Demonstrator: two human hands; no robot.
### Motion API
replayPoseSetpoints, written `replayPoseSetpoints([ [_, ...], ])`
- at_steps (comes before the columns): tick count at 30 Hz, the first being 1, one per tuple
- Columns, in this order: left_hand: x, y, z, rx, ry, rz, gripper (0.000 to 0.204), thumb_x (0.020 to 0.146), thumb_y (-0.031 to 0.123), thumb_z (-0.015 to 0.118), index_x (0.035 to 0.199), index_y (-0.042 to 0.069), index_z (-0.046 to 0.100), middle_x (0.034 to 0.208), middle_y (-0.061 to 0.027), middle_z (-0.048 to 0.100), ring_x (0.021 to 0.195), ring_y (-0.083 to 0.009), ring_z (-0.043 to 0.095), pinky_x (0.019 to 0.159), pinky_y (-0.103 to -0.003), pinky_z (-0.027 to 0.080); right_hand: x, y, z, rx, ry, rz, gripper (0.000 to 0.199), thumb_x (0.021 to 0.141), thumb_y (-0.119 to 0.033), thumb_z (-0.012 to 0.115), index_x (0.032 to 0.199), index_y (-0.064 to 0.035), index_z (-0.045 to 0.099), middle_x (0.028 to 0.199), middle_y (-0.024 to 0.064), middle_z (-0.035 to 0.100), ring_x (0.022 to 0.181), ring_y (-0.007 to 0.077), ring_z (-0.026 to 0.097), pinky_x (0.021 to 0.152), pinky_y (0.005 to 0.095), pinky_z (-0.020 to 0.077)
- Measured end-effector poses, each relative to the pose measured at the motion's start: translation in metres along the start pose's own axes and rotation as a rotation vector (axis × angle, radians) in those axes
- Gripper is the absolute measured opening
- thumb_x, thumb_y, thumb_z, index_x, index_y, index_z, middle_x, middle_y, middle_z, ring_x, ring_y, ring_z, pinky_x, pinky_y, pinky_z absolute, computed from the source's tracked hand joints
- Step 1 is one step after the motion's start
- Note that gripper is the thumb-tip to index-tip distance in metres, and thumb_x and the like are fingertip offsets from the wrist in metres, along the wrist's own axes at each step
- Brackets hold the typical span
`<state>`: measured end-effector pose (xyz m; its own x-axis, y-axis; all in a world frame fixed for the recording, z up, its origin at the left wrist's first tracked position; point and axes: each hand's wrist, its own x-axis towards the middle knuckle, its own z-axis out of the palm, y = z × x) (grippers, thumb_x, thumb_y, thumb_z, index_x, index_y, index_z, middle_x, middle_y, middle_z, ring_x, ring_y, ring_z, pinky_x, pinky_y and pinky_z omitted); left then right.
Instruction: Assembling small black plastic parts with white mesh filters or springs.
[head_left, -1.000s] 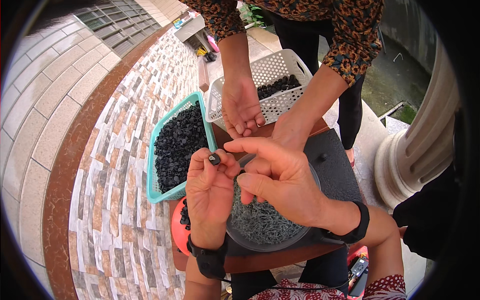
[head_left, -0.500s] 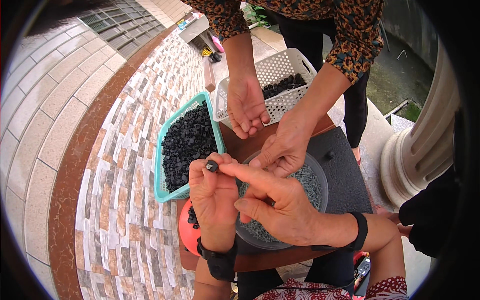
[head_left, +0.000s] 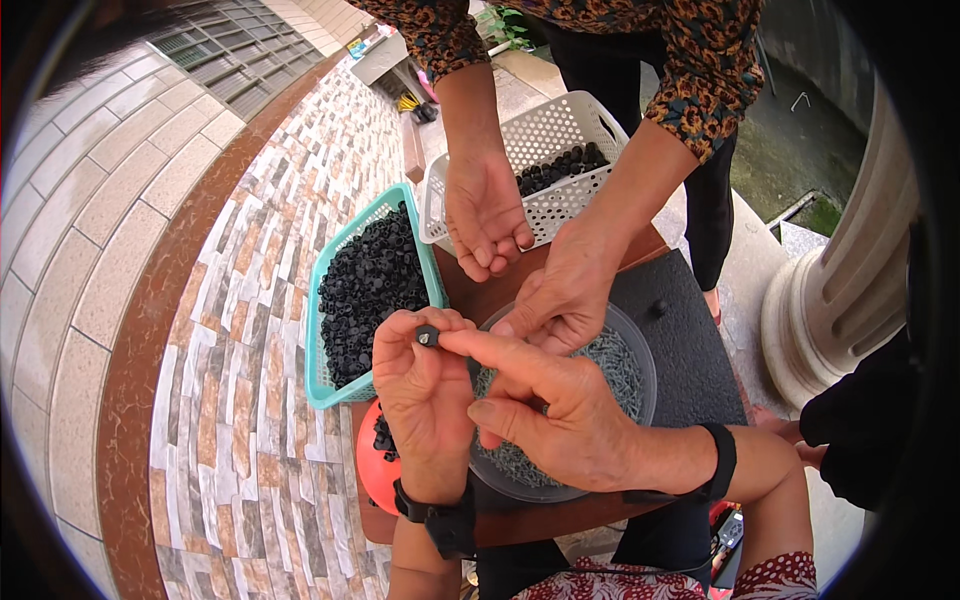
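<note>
My left hand [head_left: 425, 400] is raised palm up, its bent fingers gripping a small black knob [head_left: 427, 336] with a bit of bright metal at its centre. My right hand [head_left: 560, 405] reaches across with the index finger stretched out, its tip at the side of the knob. The other right fingers are curled under; what they hold, if anything, is hidden. Beneath that hand, a clear round tub [head_left: 648, 385] contains many grey screws [head_left: 618, 365]. Just beyond, another person's hands hover: one hand [head_left: 485, 215] is open palm up, the other hand [head_left: 570, 290] has fingers bent close together.
A turquoise basket [head_left: 318, 385] full of black plastic parts stands at left. Behind it is a white perforated basket [head_left: 545, 125] with more black parts. A red bowl [head_left: 375, 475] is partly under my left wrist. One black part [head_left: 659, 307] lies on the dark board [head_left: 690, 350].
The knob in my left hand has turned or tilted slightly, showing its metal centre differently. The other person's open palm has shifted slightly left. My right hand looks almost still.
</note>
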<state>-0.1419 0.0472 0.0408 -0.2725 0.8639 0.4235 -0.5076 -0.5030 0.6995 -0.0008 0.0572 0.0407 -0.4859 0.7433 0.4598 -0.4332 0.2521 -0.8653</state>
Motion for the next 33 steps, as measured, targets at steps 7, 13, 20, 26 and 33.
replayPoseSetpoints([
  [7, -0.0009, -0.0027, 0.0003, -0.016, 0.010, -0.020, 0.028, 0.078, 0.010, 0.071, 0.102, 0.006, 0.056, 0.094, -0.0116, 0.058, 0.092, -0.0228, 0.053, 0.087, -0.037, 0.044, -0.0020, 0.0018, -0.0007, 0.038, 0.005, 0.008, 0.052, 0.085, 0.003, 0.056, 0.134, -0.0034, 0.043, 0.065, 0.0028, 0.060, 0.062, 0.0053, 0.056, 0.058, 0.0203, 0.0434],
  [13, -0.0014, -0.0035, 0.0003, -0.010, 0.003, -0.012, 0.026, 0.080, 0.009, 0.069, 0.102, 0.006, 0.055, 0.096, -0.0112, 0.058, 0.094, -0.0224, 0.054, 0.088, -0.036, 0.044, -0.0017, 0.0019, -0.0010, 0.078, 0.014, -0.002, 0.053, 0.085, 0.002, 0.056, 0.136, -0.0036, 0.041, 0.064, 0.0024, 0.060, 0.061, 0.0049, 0.055, 0.057, 0.0200, 0.0430],
  [20, -0.0002, -0.0047, -0.0046, 0.013, 0.005, -0.011, 0.025, 0.081, 0.008, 0.067, 0.102, 0.006, 0.055, 0.097, -0.0108, 0.059, 0.096, -0.0211, 0.055, 0.088, -0.034, 0.044, 0.0005, 0.0003, -0.0019, 0.084, 0.018, -0.005, 0.054, 0.085, 0.002, 0.056, 0.136, -0.0036, 0.041, 0.064, 0.0021, 0.060, 0.061, 0.0047, 0.055, 0.057, 0.0199, 0.0427],
  [26, 0.0006, -0.0070, -0.0034, 0.011, 0.023, -0.020, 0.023, 0.082, 0.009, 0.067, 0.102, 0.006, 0.055, 0.096, -0.0107, 0.060, 0.094, -0.0214, 0.055, 0.085, -0.033, 0.045, 0.0003, 0.0015, -0.0020, 0.071, 0.019, 0.000, 0.054, 0.085, 0.002, 0.056, 0.137, -0.0035, 0.040, 0.064, 0.0019, 0.059, 0.060, 0.0046, 0.054, 0.057, 0.0199, 0.0424],
  [33, -0.0009, -0.0045, -0.0036, 0.042, 0.049, 0.005, 0.021, 0.083, 0.009, 0.066, 0.101, 0.006, 0.056, 0.094, -0.0103, 0.060, 0.092, -0.0213, 0.054, 0.082, -0.032, 0.045, 0.0006, 0.0009, 0.0004, 0.107, 0.018, -0.001, 0.052, 0.085, 0.002, 0.055, 0.135, -0.0028, 0.041, 0.064, 0.0023, 0.059, 0.061, 0.0050, 0.055, 0.057, 0.0198, 0.0424],
])
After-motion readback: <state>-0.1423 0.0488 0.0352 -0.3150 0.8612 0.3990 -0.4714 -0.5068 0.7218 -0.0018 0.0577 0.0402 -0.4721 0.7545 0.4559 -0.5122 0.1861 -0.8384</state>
